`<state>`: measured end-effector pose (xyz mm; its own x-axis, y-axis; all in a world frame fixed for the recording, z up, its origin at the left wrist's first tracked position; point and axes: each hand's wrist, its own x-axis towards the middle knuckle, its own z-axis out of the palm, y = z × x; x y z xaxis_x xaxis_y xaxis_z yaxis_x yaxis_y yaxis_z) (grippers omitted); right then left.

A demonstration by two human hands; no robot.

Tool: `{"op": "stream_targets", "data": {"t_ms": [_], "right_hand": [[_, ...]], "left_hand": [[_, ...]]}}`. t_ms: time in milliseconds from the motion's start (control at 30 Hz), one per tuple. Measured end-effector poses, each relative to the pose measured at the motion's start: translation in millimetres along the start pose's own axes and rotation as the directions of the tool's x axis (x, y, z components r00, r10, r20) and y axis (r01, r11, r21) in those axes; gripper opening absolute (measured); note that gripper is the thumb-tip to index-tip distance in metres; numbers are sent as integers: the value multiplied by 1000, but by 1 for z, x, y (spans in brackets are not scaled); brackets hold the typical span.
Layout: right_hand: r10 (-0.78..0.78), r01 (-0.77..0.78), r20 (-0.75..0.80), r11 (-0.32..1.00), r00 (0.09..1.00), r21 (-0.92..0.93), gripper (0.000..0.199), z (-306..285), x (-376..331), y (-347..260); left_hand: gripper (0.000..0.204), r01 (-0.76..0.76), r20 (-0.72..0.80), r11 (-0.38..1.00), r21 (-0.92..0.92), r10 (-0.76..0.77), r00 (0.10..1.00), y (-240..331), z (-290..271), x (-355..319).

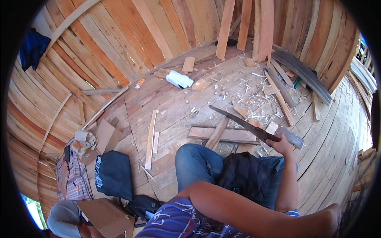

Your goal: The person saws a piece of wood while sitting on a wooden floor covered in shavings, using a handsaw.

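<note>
My right hand (281, 144) is closed round the handle of a handsaw (246, 125), whose dark blade points up and to the left. Beneath and beside the blade, a short wooden board (242, 135) lies on the floor, with a narrower wood strip (217, 133) across it. My left forearm bends across my body toward the lower right. At its end my left hand (334, 218) is close to the camera, with its fingers hidden. Over my lap, between my jeans-clad legs, is a bundle of black cloth (246, 174).
Wood shavings (254, 103) and offcuts litter the plank floor ahead. Longer boards (303, 73) lie at the far right by the wall. A dark bag (113, 174), a cardboard box (105, 216) and another person's grey-clothed leg (63, 218) are at the left. A thin strip (151, 139) lies nearby.
</note>
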<state>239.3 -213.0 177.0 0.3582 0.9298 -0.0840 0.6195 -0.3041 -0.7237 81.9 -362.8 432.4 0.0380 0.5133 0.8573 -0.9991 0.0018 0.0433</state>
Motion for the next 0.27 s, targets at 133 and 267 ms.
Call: {"op": "stream_targets", "data": {"t_ms": [133,267], "right_hand": [[28,-25,142,999,989,-24,29,-17,5,17],[35,-35,173,999,984,0,28,-3,8,29]], "left_hand": [[26,253,201,966,-44,-240,950,8,-7,3],[32,410,331,904,120,-426,842,53,-68,34]]}}
